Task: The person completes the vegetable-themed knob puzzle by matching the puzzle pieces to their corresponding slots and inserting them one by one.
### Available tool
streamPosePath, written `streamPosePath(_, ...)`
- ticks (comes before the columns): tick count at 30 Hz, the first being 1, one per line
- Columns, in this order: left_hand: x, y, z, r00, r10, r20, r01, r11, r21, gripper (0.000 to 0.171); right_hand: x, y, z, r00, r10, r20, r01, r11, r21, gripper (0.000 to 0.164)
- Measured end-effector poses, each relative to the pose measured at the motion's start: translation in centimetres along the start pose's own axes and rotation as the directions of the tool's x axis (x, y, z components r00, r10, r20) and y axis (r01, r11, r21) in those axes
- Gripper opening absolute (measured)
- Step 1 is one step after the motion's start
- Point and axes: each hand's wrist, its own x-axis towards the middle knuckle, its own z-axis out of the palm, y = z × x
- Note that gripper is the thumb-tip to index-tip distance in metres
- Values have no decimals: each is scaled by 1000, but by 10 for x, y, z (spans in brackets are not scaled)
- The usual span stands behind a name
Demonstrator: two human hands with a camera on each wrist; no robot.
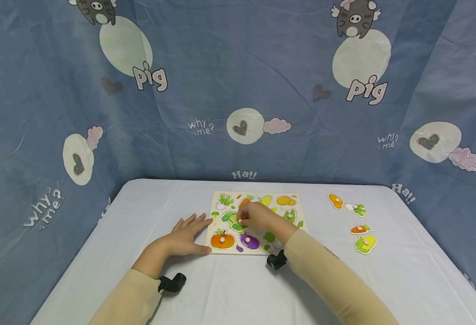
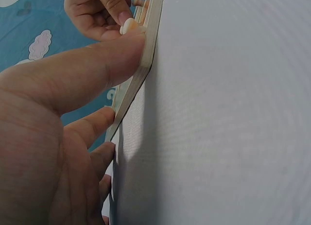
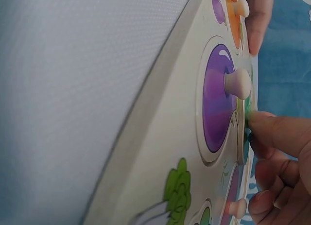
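Note:
A wooden knob puzzle board (image 1: 231,253) printed with vegetables lies on the table. Spread along its left side, my left hand (image 1: 184,238) has its thumb (image 2: 121,57) on the edge, fingertips against the side. My right hand (image 1: 260,216) reaches over the middle of the board, thumb and fingertips pinching the green broccoli piece (image 1: 226,217); the hand covers part of it. In front of it sit the pumpkin piece (image 1: 217,241) and the eggplant piece (image 3: 216,123), each with a wooden knob, in their recesses.
Right of the board lie several loose pieces: a potato-like one (image 1: 334,201), a white radish (image 1: 359,209), a carrot (image 1: 359,229) and a yellow-green one (image 1: 364,244). A white cloth covers the table (image 1: 205,293). Behind it hangs a blue printed curtain (image 1: 205,158).

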Motion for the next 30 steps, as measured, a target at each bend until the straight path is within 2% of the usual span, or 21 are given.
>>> streamPosePath(11,1,-1,1,1000,-8,-4,8,1000,6,97,2,-2,0,999,-43,-14,43,999,20,9)
streamPosePath(16,0,-1,0,1000,-6,-6,6,1000,6,97,3,-2,0,1000,-15,-16,15,1000,18,3)
streamPosePath(22,0,0,0,1000,-7,-7,7,1000,6,97,2,-6,1,999,35,-22,-36,999,-20,7)
streamPosePath(30,0,3,-1,1000,-16,4,16,1000,4,98,1,-9,-1,1000,7,5,-7,1000,-5,3)
